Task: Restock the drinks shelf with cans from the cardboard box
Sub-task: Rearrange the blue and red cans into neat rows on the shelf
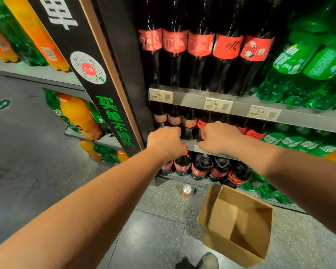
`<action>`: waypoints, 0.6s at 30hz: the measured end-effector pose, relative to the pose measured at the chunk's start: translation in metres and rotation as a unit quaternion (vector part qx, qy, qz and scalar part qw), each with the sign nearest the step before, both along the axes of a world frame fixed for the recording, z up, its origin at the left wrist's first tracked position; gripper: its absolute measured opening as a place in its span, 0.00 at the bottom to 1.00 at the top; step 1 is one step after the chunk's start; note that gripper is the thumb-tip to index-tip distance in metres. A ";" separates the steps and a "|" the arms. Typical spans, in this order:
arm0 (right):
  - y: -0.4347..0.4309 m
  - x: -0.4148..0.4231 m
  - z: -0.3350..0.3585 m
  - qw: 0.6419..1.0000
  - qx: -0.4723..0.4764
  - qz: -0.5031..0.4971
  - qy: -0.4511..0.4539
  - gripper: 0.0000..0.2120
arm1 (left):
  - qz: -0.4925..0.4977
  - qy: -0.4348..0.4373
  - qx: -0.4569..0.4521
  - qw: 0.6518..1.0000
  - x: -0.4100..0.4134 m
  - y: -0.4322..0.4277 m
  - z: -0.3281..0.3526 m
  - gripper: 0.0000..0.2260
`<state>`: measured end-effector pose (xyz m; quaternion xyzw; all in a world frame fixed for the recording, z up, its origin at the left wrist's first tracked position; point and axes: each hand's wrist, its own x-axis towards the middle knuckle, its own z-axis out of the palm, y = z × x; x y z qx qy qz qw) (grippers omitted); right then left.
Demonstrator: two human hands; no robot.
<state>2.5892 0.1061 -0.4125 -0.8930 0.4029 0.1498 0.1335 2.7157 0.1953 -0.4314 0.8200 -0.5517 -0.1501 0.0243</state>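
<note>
Both my arms reach out to the middle shelf (pixel 190 145) of dark cola drinks. My left hand (pixel 166 141) is seen from the back with its fingers curled, right at the shelf's front edge. My right hand (pixel 218 137) is curled the same way just beside it, against a red-labelled cola drink (pixel 202 124). What the fingers hold is hidden behind the hands. The open cardboard box (pixel 239 235) lies tilted on the floor below, and no cans show inside it. A single can (pixel 187 191) stands on the floor by the bottom shelf.
Large cola bottles (pixel 227 47) fill the shelf above, and green bottles (pixel 299 59) are to the right. More cola bottles (pixel 200 167) are on the bottom shelf. A black sign panel (pixel 89 70) and orange bottles (pixel 78 113) stand left. My shoe (pixel 208 261) is on the grey floor.
</note>
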 end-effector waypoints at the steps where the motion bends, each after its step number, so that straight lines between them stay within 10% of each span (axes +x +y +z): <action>1: -0.002 0.000 -0.013 1.000 0.003 0.001 0.000 0.09 | 0.002 0.008 0.006 1.000 0.001 -0.003 -0.013 0.13; 18: -0.012 0.002 -0.349 0.985 0.149 -0.072 0.057 0.14 | -0.022 0.072 0.184 0.980 0.026 0.012 -0.336 0.18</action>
